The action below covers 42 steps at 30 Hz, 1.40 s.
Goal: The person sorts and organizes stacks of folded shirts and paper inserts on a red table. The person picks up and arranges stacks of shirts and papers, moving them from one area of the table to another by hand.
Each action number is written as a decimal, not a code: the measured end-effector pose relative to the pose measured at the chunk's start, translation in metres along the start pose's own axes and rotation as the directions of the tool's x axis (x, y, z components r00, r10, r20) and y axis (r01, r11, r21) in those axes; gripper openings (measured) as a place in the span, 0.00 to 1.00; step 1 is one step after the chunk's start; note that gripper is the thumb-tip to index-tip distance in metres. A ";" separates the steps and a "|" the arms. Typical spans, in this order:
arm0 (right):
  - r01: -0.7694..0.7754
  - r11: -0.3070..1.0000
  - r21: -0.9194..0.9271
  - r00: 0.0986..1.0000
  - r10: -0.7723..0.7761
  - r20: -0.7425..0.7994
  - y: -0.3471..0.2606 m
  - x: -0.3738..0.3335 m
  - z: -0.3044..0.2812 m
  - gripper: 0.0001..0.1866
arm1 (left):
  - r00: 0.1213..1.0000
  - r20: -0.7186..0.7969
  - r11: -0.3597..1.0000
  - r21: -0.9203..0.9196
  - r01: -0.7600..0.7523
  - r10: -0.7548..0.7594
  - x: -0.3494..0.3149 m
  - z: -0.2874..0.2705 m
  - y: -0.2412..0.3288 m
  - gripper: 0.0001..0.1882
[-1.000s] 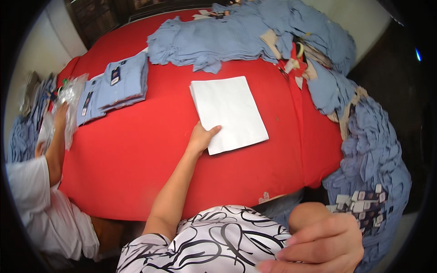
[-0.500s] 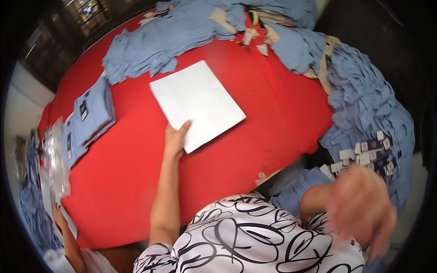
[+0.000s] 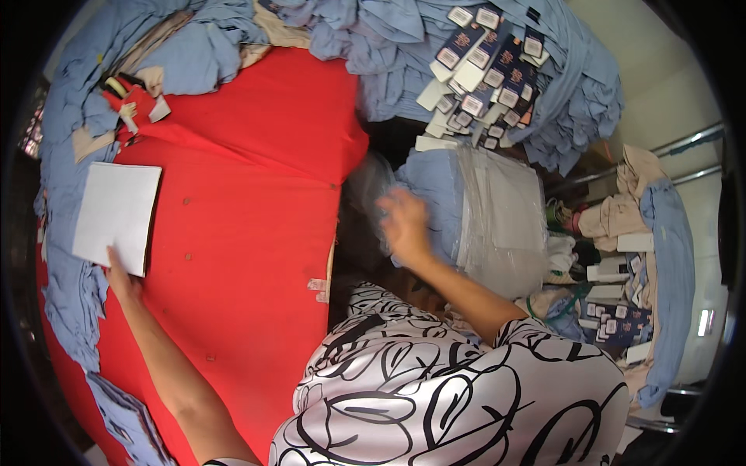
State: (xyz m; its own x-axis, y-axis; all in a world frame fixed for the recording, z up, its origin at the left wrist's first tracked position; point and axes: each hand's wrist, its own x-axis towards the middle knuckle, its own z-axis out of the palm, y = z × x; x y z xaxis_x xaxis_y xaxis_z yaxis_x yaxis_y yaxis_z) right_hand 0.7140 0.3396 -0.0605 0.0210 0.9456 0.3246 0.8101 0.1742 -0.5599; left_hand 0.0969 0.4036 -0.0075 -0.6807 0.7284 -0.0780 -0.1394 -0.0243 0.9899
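We see one red cloth-covered table point(image 3: 249, 202), filling the view from nine to twelve o'clock, with heaps of light blue folded garments point(image 3: 186, 46) around its far rim. At two o'clock lies one stack of clear plastic bags holding blue garments point(image 3: 489, 210), and above it a spread of dark blue and white card tags point(image 3: 482, 54), too many to count surely. One white rectangular card sheet point(image 3: 116, 216) lies at nine o'clock. Our left hand point(image 3: 123, 278) presses flat on that sheet's near edge, fingers close together. Our right hand point(image 3: 406, 224) reaches onto the bagged stack, blurred, fingers loosely spread; we cannot tell whether it grips anything.
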 end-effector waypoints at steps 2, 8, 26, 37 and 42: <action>-0.238 0.837 -0.492 0.968 0.244 -0.054 0.085 -0.009 -0.036 0.29 | 0.982 -0.009 0.981 0.046 -0.190 0.191 -0.006 0.012 -0.016 0.35; -0.835 0.256 -0.487 0.440 0.843 -0.311 0.175 -0.040 -0.110 0.37 | 0.884 -0.201 0.808 0.525 -0.266 0.422 -0.027 0.031 -0.020 0.42; -0.436 0.528 -0.729 0.794 0.607 -0.036 0.211 -0.058 -0.159 0.25 | 0.318 0.934 0.823 0.047 -0.567 0.165 -0.415 0.348 -0.059 0.11; -0.521 0.852 0.044 0.853 0.522 -0.005 0.280 -0.074 -0.216 0.14 | 0.167 0.970 0.788 0.240 -0.567 -0.176 -0.582 0.495 -0.206 0.20; -0.556 0.791 0.254 0.828 0.554 0.086 0.249 -0.077 -0.260 0.15 | 0.447 0.859 0.629 0.494 -0.601 -0.248 -0.599 0.546 -0.223 0.30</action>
State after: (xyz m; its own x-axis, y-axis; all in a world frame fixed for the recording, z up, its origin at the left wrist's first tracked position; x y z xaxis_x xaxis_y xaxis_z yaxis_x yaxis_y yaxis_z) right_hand 1.0661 0.2387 -0.0266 0.4159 0.9031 -0.1073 0.4801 -0.3182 -0.8175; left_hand 0.9286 0.3468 -0.1173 0.3480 0.9203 -0.1785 0.6765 -0.1147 0.7275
